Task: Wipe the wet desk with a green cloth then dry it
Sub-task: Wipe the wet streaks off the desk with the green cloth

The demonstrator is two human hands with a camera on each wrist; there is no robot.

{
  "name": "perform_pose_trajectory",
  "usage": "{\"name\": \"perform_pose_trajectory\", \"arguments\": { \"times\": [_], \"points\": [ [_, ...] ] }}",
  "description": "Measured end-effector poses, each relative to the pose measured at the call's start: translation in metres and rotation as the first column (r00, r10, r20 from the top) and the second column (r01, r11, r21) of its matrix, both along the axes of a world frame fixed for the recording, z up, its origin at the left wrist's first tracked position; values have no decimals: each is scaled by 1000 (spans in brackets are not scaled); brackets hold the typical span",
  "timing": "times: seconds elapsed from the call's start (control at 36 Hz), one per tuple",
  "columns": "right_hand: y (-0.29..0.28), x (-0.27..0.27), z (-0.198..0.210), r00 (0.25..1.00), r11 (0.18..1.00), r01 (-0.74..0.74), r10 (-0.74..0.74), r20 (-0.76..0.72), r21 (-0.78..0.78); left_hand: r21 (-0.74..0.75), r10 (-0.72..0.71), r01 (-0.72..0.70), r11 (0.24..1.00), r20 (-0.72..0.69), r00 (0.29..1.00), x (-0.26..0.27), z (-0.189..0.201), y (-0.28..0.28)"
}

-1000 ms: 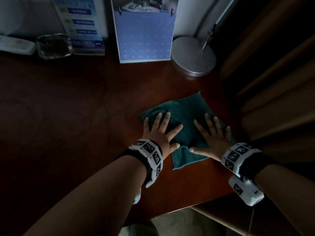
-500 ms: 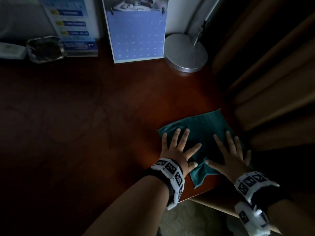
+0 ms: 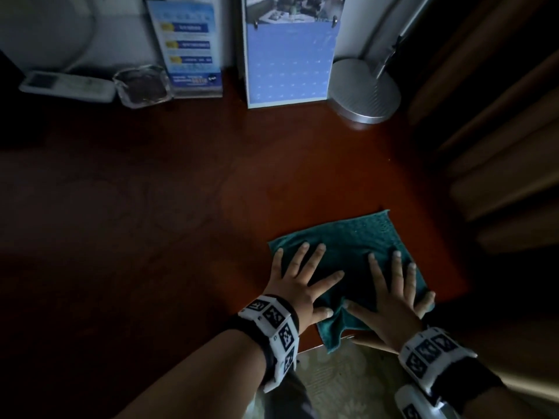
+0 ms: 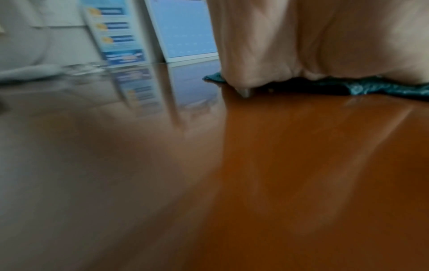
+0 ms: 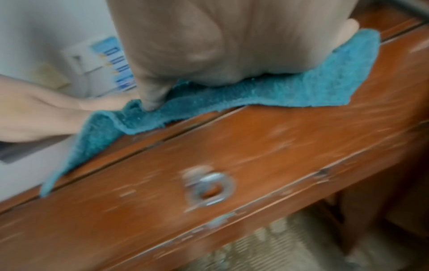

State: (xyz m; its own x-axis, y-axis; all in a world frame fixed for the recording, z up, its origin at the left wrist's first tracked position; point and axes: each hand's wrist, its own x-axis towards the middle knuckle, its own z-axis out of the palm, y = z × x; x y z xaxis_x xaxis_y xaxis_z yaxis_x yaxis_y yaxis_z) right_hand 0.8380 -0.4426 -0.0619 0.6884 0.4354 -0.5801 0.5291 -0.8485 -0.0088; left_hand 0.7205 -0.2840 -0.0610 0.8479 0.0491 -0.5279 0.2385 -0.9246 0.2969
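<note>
Since the earlier frames, cloth (image 3: 351, 252) and both hands drawn back along the desk (image 3: 181, 213) to its near right corner; cloth's near corner now hanging over the front edge. Cloth: green, spread flat, slightly rumpled between the thumbs; in the right wrist view its edge droops over the drawer front (image 5: 209, 174), above a metal ring pull (image 5: 210, 188). Left hand (image 3: 298, 285): flat, fingers straight and splayed wide, pressing the cloth's left part, palm heel on bare wood. Right hand (image 3: 393, 300): flat, fingers straight and spread, pressing the cloth's right part, little finger at the cloth's right edge. Neither hand gripping. Along the desk's far edge, well apart from the cloth: remote (image 3: 68, 86), glass ashtray (image 3: 142, 86) just beside it, leaflet stand (image 3: 189, 49), calendar (image 3: 290, 58), round lamp base (image 3: 366, 92). Curtain (image 3: 499, 131) to the right of the desk. Wrist views blurred.
</note>
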Motion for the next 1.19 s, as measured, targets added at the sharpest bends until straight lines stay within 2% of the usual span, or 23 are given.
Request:
{"name": "perform_pose_trajectory", "arguments": {
  "times": [0.25, 0.67, 0.86, 1.03, 1.19],
  "points": [
    [42, -68, 0, 999, 999, -46, 46, 5, -4, 21, 66, -65, 998, -42, 997, -72, 4, 34],
    [100, -176, 1, 982, 984, -171, 174, -74, 40, 86, 178, -179, 980, 17, 984, -202, 2, 84],
    [134, -226, 5, 975, 978, -200, 205, -85, 66, 129, 214, -211, 969, -9, 977, -253, 3, 113],
    [159, -264, 1, 946, 949, -305, 312, -93, 85, 162, 282, -275, 948, -23, 959, -303, 0, 142],
    [184, -288, -3, 885, 884, -440, 456, -88, 155, 187, 353, -333, 924, -84, 932, -344, 6, 170]
  ]
}}
